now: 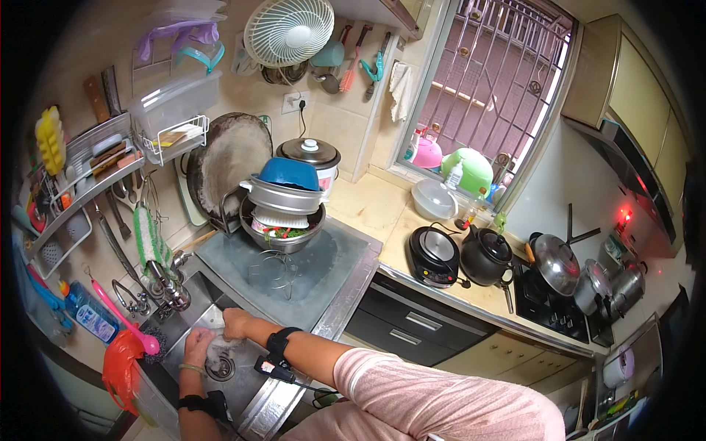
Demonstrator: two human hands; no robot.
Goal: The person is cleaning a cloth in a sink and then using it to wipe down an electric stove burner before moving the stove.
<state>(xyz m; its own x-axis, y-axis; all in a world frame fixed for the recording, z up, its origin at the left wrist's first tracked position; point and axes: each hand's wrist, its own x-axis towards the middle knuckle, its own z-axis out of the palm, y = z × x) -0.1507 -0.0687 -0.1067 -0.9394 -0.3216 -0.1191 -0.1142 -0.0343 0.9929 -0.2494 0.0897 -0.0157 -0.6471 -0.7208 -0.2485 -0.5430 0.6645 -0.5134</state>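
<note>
Both hands are low inside the stainless steel sink, close together under the faucet. My left hand is nearer the sink's left wall, fingers pointing away from me. Just to its right, my right hand is curled with its knuckles up. Between and below them is something whitish and blurred; whether it is water, foam or a thin cloth is not clear. It partly covers the round drain. The fingertips of both hands are hidden.
A glass board beside the sink carries a wire rack and a stacked steel bowl, steamer and blue basin. Left of the sink are a red plastic bag, pink spoon and blue detergent bottle.
</note>
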